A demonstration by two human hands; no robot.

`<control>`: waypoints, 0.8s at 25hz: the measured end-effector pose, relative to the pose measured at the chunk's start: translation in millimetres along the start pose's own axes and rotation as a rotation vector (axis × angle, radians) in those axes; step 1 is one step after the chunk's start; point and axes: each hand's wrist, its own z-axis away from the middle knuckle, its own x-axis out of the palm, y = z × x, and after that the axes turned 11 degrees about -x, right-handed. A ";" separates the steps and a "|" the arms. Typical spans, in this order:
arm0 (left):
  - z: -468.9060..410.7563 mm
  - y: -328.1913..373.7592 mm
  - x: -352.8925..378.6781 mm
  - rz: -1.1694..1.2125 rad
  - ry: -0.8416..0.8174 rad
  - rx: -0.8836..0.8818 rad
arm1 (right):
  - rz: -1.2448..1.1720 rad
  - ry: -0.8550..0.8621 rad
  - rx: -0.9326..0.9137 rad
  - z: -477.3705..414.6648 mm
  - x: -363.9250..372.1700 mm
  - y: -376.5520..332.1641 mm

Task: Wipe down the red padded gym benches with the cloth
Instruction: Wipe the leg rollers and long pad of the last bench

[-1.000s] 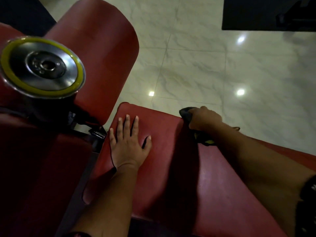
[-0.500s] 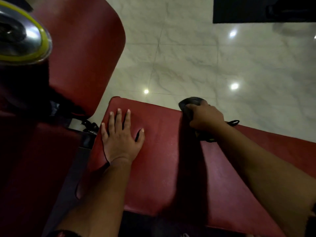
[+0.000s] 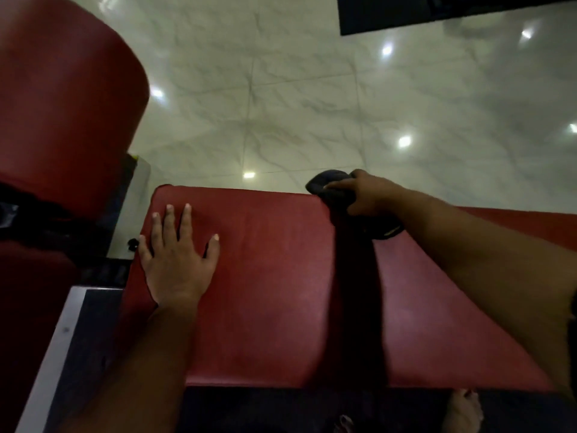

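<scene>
A red padded bench (image 3: pixel 274 276) fills the lower middle of the head view. My left hand (image 3: pixel 178 254) lies flat on its left part, fingers straight and spread. My right hand (image 3: pixel 362 195) grips a dark cloth (image 3: pixel 327 182) at the bench's far edge, fingers curled around the bundle. Part of the cloth, with a yellowish trim, shows under my wrist. A dark shadow of my right arm runs across the pad toward me.
A large red cylindrical pad (image 3: pixel 62 114) stands at the upper left, above a dark metal frame (image 3: pixel 71 345). Glossy marble floor tiles (image 3: pixel 312 104) lie beyond the bench. A black mat (image 3: pixel 437 10) sits at the top right. A bare foot (image 3: pixel 462 410) shows below the bench.
The view has swung right and down, so the chrome weight disc has left the frame. My right hand with the cloth has stayed at the far edge. My left hand has stayed flat.
</scene>
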 end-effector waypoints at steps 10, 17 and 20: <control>35.2 120.6 -20.2 0.024 -0.090 0.224 | 0.241 0.162 0.046 37.9 20.3 36.4; 120.1 271.6 34.6 0.049 -0.240 0.311 | 0.290 -0.070 0.412 74.3 4.5 137.1; 133.1 278.5 52.0 -0.006 -0.171 0.277 | 0.265 -0.004 0.251 80.6 12.8 157.5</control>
